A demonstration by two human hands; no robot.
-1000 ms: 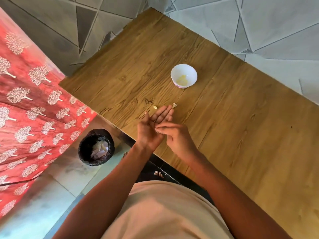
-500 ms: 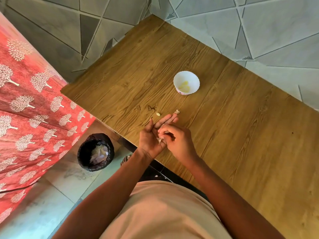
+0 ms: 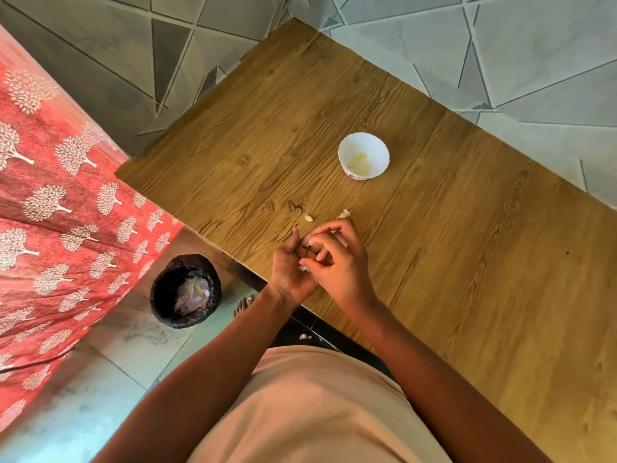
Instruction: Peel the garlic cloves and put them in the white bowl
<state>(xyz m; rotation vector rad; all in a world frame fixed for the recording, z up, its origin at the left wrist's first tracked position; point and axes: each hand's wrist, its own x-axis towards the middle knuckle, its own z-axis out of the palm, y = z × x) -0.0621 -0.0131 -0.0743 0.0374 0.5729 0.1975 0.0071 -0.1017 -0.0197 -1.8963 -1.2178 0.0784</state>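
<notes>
The right hand's (image 3: 337,262) fingertips (image 3: 305,261) pinch what looks like a papery garlic clove (image 3: 303,267) in the curled left hand (image 3: 290,265). At one o'clock, well apart, stands the small round white bowl (image 3: 379,155). Slippery skin could let the clove drop.

Soft daylight, wide-angle warping at edges

A: What's on the table (image 3: 467,262)?
B: 1 white bowl (image 3: 363,142) far from the hands, 1 loose garlic clove (image 3: 309,218), 1 scrap of peel (image 3: 344,213) to its right.
A: Hands? Bins?
B: 2 hands, left hand (image 3: 288,265) and right hand (image 3: 340,262); 1 black bin (image 3: 185,290) on the left.
</notes>
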